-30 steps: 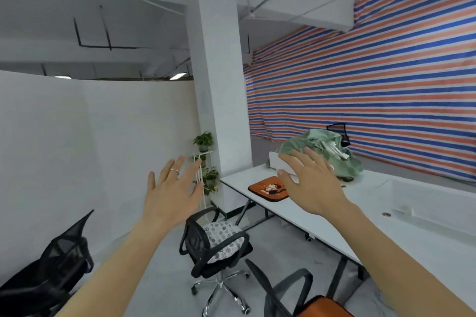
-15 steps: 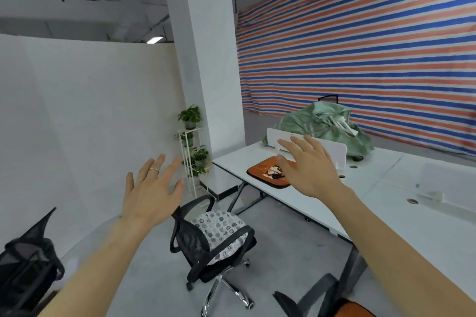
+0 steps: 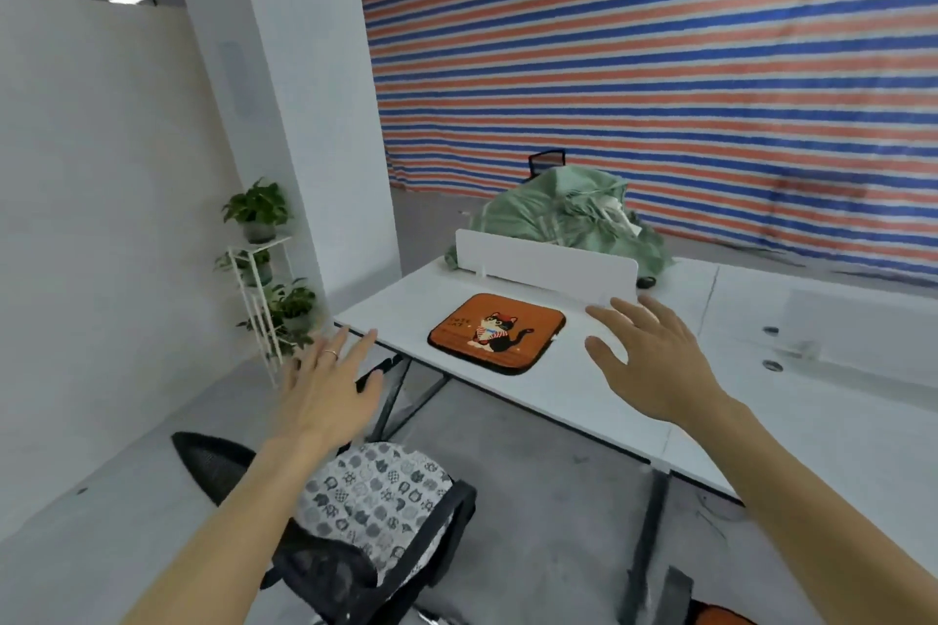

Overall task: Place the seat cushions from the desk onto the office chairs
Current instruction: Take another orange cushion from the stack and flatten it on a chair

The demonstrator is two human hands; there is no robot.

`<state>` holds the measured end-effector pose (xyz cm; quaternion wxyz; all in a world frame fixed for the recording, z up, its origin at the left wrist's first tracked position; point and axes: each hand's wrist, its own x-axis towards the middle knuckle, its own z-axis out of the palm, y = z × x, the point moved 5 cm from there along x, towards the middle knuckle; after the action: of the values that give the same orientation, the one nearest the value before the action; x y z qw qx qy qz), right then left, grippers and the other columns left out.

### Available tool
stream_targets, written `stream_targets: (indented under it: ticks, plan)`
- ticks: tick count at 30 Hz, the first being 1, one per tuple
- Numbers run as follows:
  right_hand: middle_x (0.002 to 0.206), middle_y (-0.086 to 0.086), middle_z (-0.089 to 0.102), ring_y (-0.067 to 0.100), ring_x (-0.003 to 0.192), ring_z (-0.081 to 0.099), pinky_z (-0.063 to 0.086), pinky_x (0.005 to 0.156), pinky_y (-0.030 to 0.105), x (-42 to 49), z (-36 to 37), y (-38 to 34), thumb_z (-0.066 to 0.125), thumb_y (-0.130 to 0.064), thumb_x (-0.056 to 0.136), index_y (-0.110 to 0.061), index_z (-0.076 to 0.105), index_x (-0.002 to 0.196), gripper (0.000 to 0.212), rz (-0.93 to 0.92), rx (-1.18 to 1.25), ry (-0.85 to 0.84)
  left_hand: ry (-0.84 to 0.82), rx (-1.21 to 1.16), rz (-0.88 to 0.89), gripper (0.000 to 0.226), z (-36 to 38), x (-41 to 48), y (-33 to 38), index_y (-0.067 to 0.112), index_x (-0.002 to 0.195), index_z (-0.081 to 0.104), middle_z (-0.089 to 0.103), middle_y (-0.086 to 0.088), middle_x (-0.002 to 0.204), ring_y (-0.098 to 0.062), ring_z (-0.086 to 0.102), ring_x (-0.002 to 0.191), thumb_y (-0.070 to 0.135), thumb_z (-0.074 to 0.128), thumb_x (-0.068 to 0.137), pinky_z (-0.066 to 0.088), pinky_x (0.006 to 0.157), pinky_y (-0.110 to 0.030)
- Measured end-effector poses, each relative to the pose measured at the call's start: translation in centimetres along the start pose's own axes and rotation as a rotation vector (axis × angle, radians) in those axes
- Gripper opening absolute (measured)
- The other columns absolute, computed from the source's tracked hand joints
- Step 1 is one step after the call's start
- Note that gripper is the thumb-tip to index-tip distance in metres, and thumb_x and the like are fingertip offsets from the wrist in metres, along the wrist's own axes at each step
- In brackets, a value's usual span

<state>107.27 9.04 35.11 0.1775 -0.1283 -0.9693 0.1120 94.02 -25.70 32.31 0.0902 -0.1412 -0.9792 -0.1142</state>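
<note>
Drawn nearer to the tabletop (image 3: pixel 568 396), reaching toward the orange cushion (image 3: pixel 496 334) lying flat on it with left grip (image 3: pixel 327 393) and right grip (image 3: pixel 655 360), both spread wide and empty. Puts pickup within reach, not yet touching.

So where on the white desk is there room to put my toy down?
The white desk is bare between its corner and the square orange cat-picture cushion, and along the front edge. More bare top lies beside the cushion, under the right hand. Behind the white divider panel a crumpled green cloth bundle crowds it.
</note>
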Motion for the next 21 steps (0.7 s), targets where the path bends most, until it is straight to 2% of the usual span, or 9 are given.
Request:
stream_targets:
  ticks: [6,10,18,21]
  plan:
    - [0.163,-0.011,0.025,0.020,0.153,0.004,0.009,0.124,0.043,3.6,6.1,5.0,0.032,-0.057,0.101,-0.045,0.031,0.152,0.052,0.195,0.017,-0.028,-0.125,-0.003,0.175,0.059,7.8,11.5,5.0,0.044,0.155,0.012,0.008,0.007,0.166,-0.019,0.002,0.152,0.054,0.030,0.100,0.008,0.121,-0.053]
    - [0.163,-0.012,0.023,0.020,0.154,0.001,0.009,0.124,0.043,7.4,10.4,8.9,0.030,-0.057,0.101,-0.045,0.028,0.153,0.053,0.298,0.047,-0.061,-0.158,-0.021,0.285,0.058,12.9,18.4,9.0,0.043,0.155,0.015,0.013,0.005,0.165,-0.020,0.009,0.152,0.053,0.032,0.100,0.015,0.120,-0.054]
    - [0.163,-0.010,0.024,0.020,0.154,0.003,0.011,0.124,0.041,14.1,18.4,13.6,0.028,-0.056,0.102,-0.044,0.027,0.154,0.053,0.399,0.116,-0.163,-0.309,-0.057,0.323,0.057,23.1,27.9,12.2,0.043,0.154,0.021,0.021,0.006,0.163,-0.020,0.016,0.150,0.051,0.037,0.100,0.024,0.118,-0.050]
    - [0.164,-0.010,0.024,0.020,0.154,0.004,0.013,0.124,0.041,16.6,22.0,15.1,0.028,-0.056,0.102,-0.043,0.028,0.154,0.053,0.410,0.126,-0.229,-0.398,-0.061,0.303,0.059,27.7,30.4,12.2,0.041,0.155,0.021,0.021,0.004,0.164,-0.020,0.015,0.151,0.052,0.038,0.100,0.021,0.120,-0.048]
